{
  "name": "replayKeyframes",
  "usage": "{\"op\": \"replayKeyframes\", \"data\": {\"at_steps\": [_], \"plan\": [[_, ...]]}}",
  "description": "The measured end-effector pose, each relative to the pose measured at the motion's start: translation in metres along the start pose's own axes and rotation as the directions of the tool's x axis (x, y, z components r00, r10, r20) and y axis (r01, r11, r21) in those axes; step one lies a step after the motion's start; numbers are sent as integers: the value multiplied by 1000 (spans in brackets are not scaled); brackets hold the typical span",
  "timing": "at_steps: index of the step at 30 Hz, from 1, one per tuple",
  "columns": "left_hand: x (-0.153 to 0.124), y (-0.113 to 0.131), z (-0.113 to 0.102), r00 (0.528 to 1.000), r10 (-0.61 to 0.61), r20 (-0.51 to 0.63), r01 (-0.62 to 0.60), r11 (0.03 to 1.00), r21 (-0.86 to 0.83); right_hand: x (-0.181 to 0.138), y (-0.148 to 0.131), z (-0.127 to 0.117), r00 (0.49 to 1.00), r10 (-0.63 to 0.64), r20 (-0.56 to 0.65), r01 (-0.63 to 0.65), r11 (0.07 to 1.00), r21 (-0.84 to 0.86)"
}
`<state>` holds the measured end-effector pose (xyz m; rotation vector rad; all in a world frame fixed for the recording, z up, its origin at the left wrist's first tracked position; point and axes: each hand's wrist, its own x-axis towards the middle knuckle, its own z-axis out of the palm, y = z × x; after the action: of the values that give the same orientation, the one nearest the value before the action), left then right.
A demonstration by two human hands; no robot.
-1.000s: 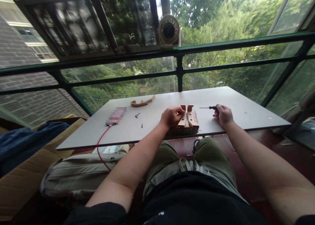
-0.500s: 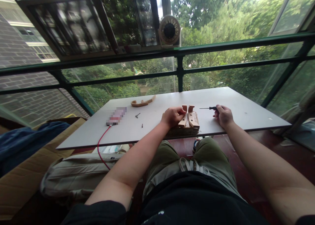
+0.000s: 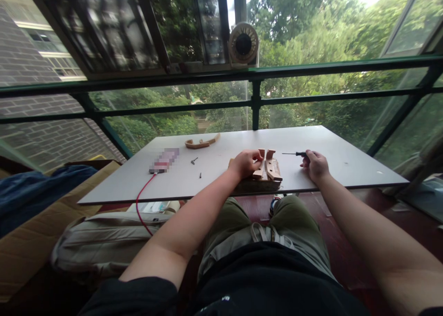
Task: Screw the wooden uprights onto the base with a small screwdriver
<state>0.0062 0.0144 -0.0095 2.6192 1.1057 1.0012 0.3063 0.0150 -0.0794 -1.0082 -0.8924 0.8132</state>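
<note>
Your left hand [image 3: 245, 163] is over the left side of the block [image 3: 262, 185], its fingers curled and drawn narrow at the left wooden piece [image 3: 258, 173]. You cannot tell from here whether the fingertips grip that piece or something small against it, as your own hand hides the spot. The right wooden piece [image 3: 274, 170] lies on the block too, just beside the left one with a narrow gap between; both have upturned far ends, and dark holes show in them.

Your right hand [image 3: 316, 165] is to the right of the block, closed around the handle of a dark screwdriver [image 3: 300, 154]. Its thin shaft points left toward the block, and the tip is apart from both wooden pieces.

The block sits at the near edge of the white surface [image 3: 339, 143]. Left of the block you have a single screw [image 3: 200, 175], and farther left and beyond it a little cluster of screws [image 3: 194, 161]. A curved wooden part [image 3: 198, 145] lies beyond the block, to its left. Well left of the block is a pixelated pink device [image 3: 165, 159] with a red cable [image 3: 139, 197] running off the surface.
</note>
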Motion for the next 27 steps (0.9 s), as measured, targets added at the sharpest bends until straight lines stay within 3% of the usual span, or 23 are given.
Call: {"op": "replayKeyframes", "data": {"at_steps": [10,16,19,27], "plan": [[-3,0,-8,999,-8,34,8,1000,-1,-11,-14,4,997,71,32,-70,997,-28],[-9,-1,-9,999,34,-36,-34,999,-8,-11,-17,9,996,33,88,-33,999,-6],[-13,-4,-8,997,-5,-79,4,1000,-21,-14,-15,12,994,67,84,-68,998,9],[-13,-6,-2,996,-49,-80,46,998,-41,-19,-8,8,996,80,49,-82,996,34]]}}
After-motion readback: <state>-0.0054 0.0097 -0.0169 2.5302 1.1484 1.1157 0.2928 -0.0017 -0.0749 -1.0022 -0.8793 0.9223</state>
